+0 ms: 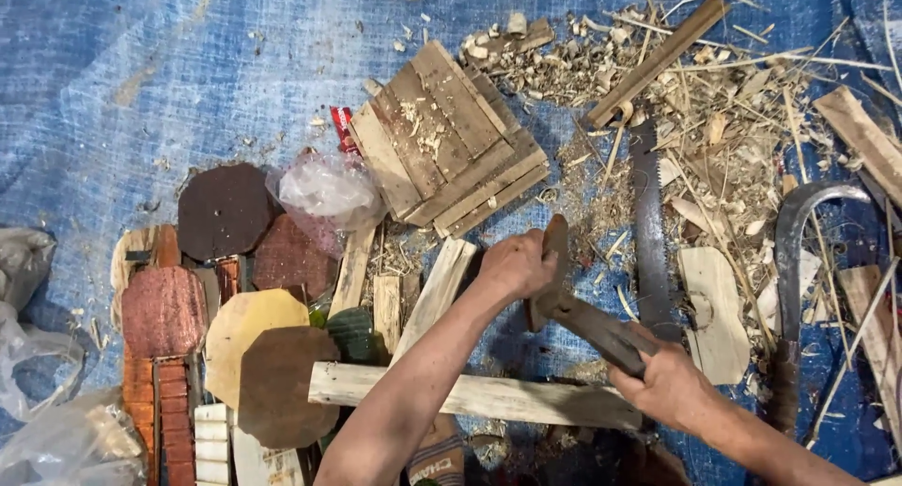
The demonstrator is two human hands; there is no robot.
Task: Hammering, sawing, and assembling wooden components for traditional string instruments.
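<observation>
Looking down at our two hands, we see them both busy with wood on a blue tarp. Our left hand is closed around a small wooden piece, which stands almost upright. Our right hand is wrapped tight around the handle of a dark chopping knife, and its heavy blade lies against the lower part of that piece. Just below our hands a long pale plank lies across the tarp.

As for the progress, we judge that much carving is already done. A wide heap of shavings and thin splinters covers the tarp at the upper right. A stack of flat boards lies above our left hand, and a group of cut round and many-sided plates (some dark brown, some yellowish) lies at the left. The piece in our left hand looks only roughly shaped, so we think it needs more trimming; how much, we cannot tell.

A hand saw lies flat beside the shavings, and a curved sickle rests further right. A crumpled plastic bag sits near the stack, and several short pale sticks lie between the plates and our left arm.
</observation>
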